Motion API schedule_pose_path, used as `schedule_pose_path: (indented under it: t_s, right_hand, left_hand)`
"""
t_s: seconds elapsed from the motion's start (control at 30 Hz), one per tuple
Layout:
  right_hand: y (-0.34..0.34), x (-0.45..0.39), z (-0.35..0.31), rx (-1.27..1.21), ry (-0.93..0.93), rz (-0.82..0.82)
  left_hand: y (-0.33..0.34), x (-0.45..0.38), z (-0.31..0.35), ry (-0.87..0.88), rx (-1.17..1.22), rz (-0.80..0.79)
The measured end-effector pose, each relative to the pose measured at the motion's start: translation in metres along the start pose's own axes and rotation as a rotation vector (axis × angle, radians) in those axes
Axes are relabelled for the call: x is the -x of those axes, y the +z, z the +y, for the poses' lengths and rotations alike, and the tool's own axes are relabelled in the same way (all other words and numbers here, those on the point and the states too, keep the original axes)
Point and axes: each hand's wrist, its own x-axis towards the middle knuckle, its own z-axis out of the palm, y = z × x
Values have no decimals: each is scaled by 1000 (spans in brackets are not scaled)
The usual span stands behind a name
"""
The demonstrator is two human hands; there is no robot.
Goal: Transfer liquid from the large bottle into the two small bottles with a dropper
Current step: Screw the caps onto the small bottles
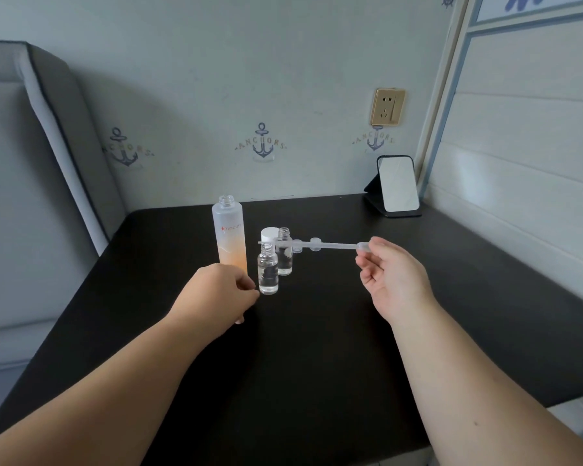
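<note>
Right hand (pixel 392 277) pinches dropper (pixel 317 245) level, mid-frame; left hand (pixel 221 292), fingers curled, touches near vial (pixel 268 272), grip unclear. Tip could miss narrow neck, or vial tip.

Table (pixel 317 348) – dark, matt, smooth; large bottle (pixel 229 230) frosted, translucent, orange tint low down. Two small bottles (pixel 268 272) clear and glossy like glass, dropper (pixel 320 245) clear soft-looking plastic, white cap (pixel 270 234) matt plastic. Mirror (pixel 398 183) glossy – socket plate (pixel 387 106) shiny gold.
</note>
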Motion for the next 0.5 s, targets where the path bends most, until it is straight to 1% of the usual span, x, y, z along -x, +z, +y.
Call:
schedule_pose_path:
  t_s: [0.1,0.17,0.27,0.33,0.4,0.5]
  right_hand:
    - [-4,8,0,88,24,-40]
    - [-8,13,0,144,19,-73]
    - [-12,23,1,260,18,-115]
    - [-13,31,2,320,41,-143]
    - [-12,39,2,365,74,-186]
    - [-12,50,3,468,95,-239]
  left_hand:
    - [-18,2,-4,-69,-58,-107]
    - [-28,3,-8,-136,-69,-105]
    - [-40,5,-13,-268,10,19]
    - [-45,10,-18,-315,113,169]
    - [-44,17,-23,-289,210,291]
    - [-37,25,-23,-235,285,347]
